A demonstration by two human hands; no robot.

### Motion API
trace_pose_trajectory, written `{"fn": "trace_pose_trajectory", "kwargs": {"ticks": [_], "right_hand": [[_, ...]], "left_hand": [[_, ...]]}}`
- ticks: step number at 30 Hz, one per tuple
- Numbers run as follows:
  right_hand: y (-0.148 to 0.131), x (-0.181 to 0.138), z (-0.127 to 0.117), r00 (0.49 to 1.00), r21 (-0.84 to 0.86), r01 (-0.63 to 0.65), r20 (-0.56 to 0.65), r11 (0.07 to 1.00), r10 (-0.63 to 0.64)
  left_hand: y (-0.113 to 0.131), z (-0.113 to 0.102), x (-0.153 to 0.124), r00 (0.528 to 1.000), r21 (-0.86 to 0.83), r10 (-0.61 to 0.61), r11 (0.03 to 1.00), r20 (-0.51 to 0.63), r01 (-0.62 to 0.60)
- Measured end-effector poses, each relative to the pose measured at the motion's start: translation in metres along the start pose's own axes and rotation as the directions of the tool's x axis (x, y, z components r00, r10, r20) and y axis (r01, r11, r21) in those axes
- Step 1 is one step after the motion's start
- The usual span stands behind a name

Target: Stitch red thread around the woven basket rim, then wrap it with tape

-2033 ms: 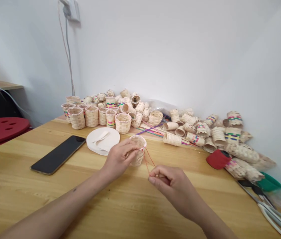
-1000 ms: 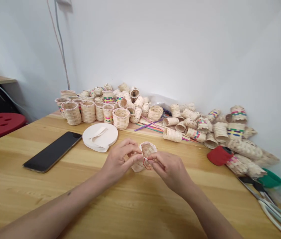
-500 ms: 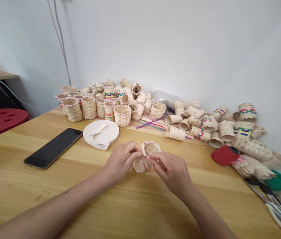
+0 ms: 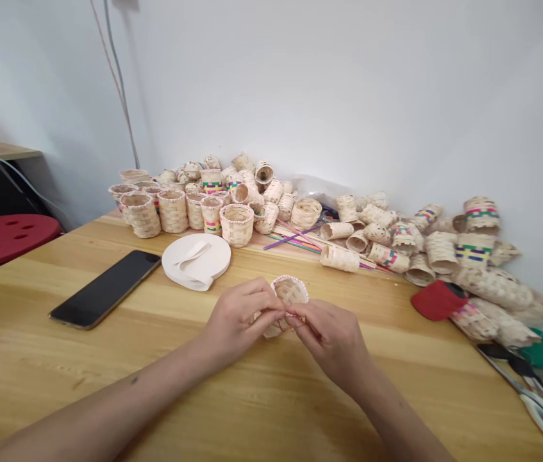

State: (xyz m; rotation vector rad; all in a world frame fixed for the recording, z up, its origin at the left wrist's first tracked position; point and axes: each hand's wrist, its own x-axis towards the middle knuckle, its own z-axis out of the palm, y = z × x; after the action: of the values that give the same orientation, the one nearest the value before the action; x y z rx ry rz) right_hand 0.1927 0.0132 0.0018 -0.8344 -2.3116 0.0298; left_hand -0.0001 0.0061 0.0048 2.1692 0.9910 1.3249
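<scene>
While left grip (image 4: pixel 242 316) pinches woven basket (image 4: pixel 291 292), right grip (image 4: pixel 333 330) pinching red thread (image 4: pixel 281 328), dark phone (image 4: pixel 105 290)

One head-worn view looks forward and down over the wooden table (image 4: pixel 252 404) toward the far white wall (image 4: pixel 324 96). It faces the work from close behind the left hand (image 4: pixel 240 314) and right hand (image 4: pixel 336 333).
</scene>
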Motion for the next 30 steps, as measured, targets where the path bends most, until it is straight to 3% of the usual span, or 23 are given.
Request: {"fn": "trace_pose_trajectory", "kwargs": {"ticks": [3, 7, 10, 14, 16, 18, 21, 25, 27, 30], "right_hand": [[-0.002, 0.000, -0.002, 1.000, -0.014, -0.011, -0.022, 1.000, 0.011], [-0.002, 0.000, -0.006, 0.994, -0.027, -0.059, -0.098, 0.998, 0.056], [-0.002, -0.001, -0.006, 0.988, -0.020, -0.054, -0.148, 0.998, 0.050], [-0.005, -0.001, -0.004, 0.990, -0.018, -0.040, -0.134, 0.999, 0.038], [-0.005, -0.001, -0.004, 0.990, -0.018, -0.034, -0.136, 0.999, 0.031], [-0.002, -0.001, -0.004, 0.987, -0.029, -0.061, -0.149, 0.998, 0.056], [0.008, -0.002, -0.008, 0.973, -0.042, -0.150, -0.181, 0.988, 0.141], [0.029, -0.003, -0.015, 0.931, -0.028, -0.268, -0.266, 0.963, 0.251], [0.039, -0.004, -0.018, 0.910, -0.019, -0.304, -0.302, 0.952, 0.285], [0.050, -0.006, -0.024, 0.891, -0.023, -0.336, -0.333, 0.942, 0.310]], "left_hand": [[-0.001, -0.001, 0.002, 0.988, -0.168, -0.152, 0.974, 0.016, 0.152], [-0.003, 0.001, 0.003, 0.944, -0.459, -0.325, 0.831, 0.061, 0.315], [-0.001, 0.005, 0.003, 0.930, -0.475, -0.364, 0.809, 0.056, 0.346], [0.003, 0.007, 0.001, 0.967, -0.246, -0.254, 0.938, -0.004, 0.245], [0.004, 0.005, 0.001, 0.978, -0.246, -0.207, 0.948, 0.005, 0.202], [0.004, 0.001, 0.001, 0.969, -0.385, -0.241, 0.890, 0.061, 0.246], [0.006, -0.010, 0.001, 0.944, -0.638, -0.271, 0.697, 0.190, 0.328], [0.010, -0.026, 0.001, 0.969, -0.829, -0.119, 0.502, 0.215, 0.246], [0.011, -0.034, 0.002, 0.978, -0.870, -0.049, 0.450, 0.202, 0.202], [0.010, -0.042, 0.002, 0.981, -0.878, 0.000, 0.447, 0.192, 0.172]]}}
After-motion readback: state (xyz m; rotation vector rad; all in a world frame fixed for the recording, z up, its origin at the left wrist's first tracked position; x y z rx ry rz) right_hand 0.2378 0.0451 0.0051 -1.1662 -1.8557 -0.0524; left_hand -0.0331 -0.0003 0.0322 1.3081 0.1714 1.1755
